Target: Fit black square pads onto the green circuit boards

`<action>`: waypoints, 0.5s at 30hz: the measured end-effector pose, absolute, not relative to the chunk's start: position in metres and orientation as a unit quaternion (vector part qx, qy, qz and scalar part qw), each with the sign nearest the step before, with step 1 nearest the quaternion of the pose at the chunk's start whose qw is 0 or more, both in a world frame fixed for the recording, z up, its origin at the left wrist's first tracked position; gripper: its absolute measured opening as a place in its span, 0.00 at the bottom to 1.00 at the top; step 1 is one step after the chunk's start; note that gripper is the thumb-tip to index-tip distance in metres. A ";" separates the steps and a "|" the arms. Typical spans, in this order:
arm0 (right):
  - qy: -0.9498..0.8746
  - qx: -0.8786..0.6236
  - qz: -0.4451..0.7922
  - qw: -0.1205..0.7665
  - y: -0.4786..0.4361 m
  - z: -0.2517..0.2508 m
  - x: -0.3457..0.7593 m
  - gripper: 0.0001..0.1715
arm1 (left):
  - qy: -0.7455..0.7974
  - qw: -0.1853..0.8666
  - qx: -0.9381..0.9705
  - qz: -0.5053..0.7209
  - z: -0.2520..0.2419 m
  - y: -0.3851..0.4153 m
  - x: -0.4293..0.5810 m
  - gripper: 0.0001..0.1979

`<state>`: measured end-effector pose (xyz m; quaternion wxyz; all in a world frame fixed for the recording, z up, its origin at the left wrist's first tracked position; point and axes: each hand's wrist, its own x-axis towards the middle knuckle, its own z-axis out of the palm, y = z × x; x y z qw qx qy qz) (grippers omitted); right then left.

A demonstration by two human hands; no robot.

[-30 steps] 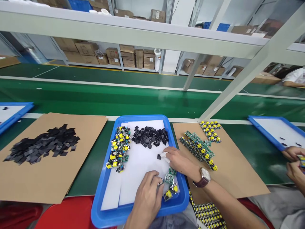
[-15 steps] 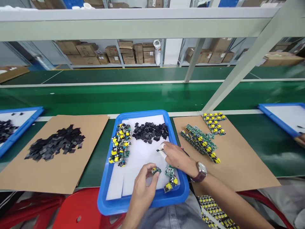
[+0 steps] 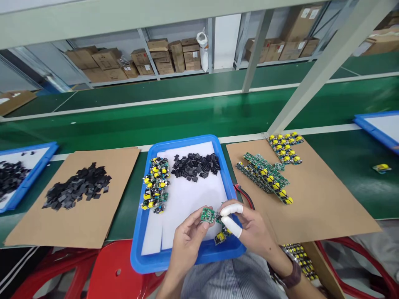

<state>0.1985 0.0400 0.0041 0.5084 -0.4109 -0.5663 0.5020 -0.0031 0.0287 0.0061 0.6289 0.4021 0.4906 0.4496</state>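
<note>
Pinched between the fingers of my left hand [image 3: 188,237] is a small green circuit board [image 3: 207,215], its flat side facing up. My right hand [image 3: 249,222], with white finger cots on two fingers, closes its fingertips on a small black piece [image 3: 218,216] at the board's right edge. Both hands are over the near right of a blue tray [image 3: 136,245] lined with white foam. Boards with yellow parts [image 3: 220,237] lie partly hidden under my right hand. A pile of black pieces [image 3: 195,166] lies at the tray's back, and a row of boards [image 3: 156,185] runs down its left side.
Left of the tray, cardboard [image 3: 121,182] bears a heap of black pieces [image 3: 77,187]. On the right cardboard [image 3: 327,199] lie panels of joined boards [image 3: 264,176]. A slanted post [image 3: 311,79] rises behind. A red stool [image 3: 109,270] stands below at left.
My right hand has moved from near the black pile back towards me, to the board in my left hand. The board has been turned flat side up. The view has shifted slightly.
</note>
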 end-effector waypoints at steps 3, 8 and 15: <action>-0.522 -0.426 0.520 0.526 0.035 0.000 0.195 0.10 | 0.499 0.629 0.390 0.452 0.006 0.026 -0.002 0.19; -0.492 -0.463 0.504 0.538 0.031 -0.002 0.189 0.13 | 0.501 0.630 0.383 0.454 0.010 0.022 -0.002 0.21; -0.510 -0.432 0.531 0.521 0.031 -0.001 0.182 0.15 | 0.497 0.573 0.461 0.461 0.013 0.022 -0.001 0.16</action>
